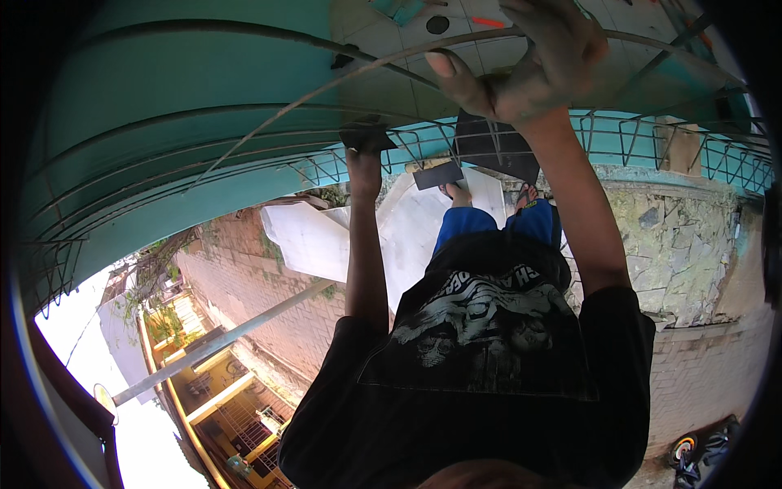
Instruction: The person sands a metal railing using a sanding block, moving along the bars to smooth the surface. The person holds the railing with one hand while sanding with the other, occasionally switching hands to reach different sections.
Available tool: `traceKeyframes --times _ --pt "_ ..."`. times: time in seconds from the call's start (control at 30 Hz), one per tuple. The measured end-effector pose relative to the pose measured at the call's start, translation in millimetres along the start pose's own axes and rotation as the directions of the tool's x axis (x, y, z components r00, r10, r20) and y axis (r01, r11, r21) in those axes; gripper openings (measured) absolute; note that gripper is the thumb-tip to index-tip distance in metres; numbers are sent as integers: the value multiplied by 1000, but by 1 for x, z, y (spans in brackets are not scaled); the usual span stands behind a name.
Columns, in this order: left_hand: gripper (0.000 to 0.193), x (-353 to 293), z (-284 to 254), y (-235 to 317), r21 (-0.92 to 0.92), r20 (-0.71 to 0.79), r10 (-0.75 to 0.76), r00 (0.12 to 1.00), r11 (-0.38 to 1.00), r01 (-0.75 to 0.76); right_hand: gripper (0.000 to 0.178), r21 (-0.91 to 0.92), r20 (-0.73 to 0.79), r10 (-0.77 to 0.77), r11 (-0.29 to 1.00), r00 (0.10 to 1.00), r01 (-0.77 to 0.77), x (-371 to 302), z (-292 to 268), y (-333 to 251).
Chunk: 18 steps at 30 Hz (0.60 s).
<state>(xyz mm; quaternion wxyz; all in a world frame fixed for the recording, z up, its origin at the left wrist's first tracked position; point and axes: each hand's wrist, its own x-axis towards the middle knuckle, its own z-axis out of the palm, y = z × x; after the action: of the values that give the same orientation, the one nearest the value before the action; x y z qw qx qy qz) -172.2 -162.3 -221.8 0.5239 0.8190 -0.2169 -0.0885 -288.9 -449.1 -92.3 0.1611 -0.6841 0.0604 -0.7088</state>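
My left arm reaches forward to the green-painted railing. A small dark, flat piece [368, 136], perhaps cloth or abrasive paper, is in my left hand [363, 167] and hides its fingers. My right hand [529, 77] is raised close to the camera, thumb spread well away from the fingers, with grey smudges on the skin. A thin curved metal rod [342, 72] passes behind the right hand; whether they touch, I cannot tell. Below the hands runs a lattice of bent metal bars [603, 134] along a turquoise ledge [269, 178].
A dark rectangular sheet [438, 175] and a larger dark panel [493, 147] lie near my sandalled feet. Pale boards [305, 240] lean beyond my left arm. A stone wall [668, 236] stands at the right. Several tools lie on the tiled floor [391, 41] behind the bars.
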Motion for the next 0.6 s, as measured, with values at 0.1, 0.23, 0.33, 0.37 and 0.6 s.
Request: traceKeyframes --times 0.1,0.23,0.33,0.37,0.6 --pt "27 4 -21 38 -243 -27 -79 997 968 70 50 -31 53 39 999 998 -37 3 -1 -1" --pt "32 1 1 -22 73 10 1 1000 997 -1 48 -57 172 146 989 974 -138 9 -13 -12" --pt "36 2 11 -21 79 59 -88 994 993 84 48 -51 116 51 998 992 -45 6 -9 -6" --pt "36 3 10 -3 -19 79 -185 979 982 187 48 -65 87 9 998 996 -3 5 -8 -1" --pt "35 -2 -4 -3 63 23 -206 978 977 205 47 -38 62 61 998 996 -59 4 -5 -5"
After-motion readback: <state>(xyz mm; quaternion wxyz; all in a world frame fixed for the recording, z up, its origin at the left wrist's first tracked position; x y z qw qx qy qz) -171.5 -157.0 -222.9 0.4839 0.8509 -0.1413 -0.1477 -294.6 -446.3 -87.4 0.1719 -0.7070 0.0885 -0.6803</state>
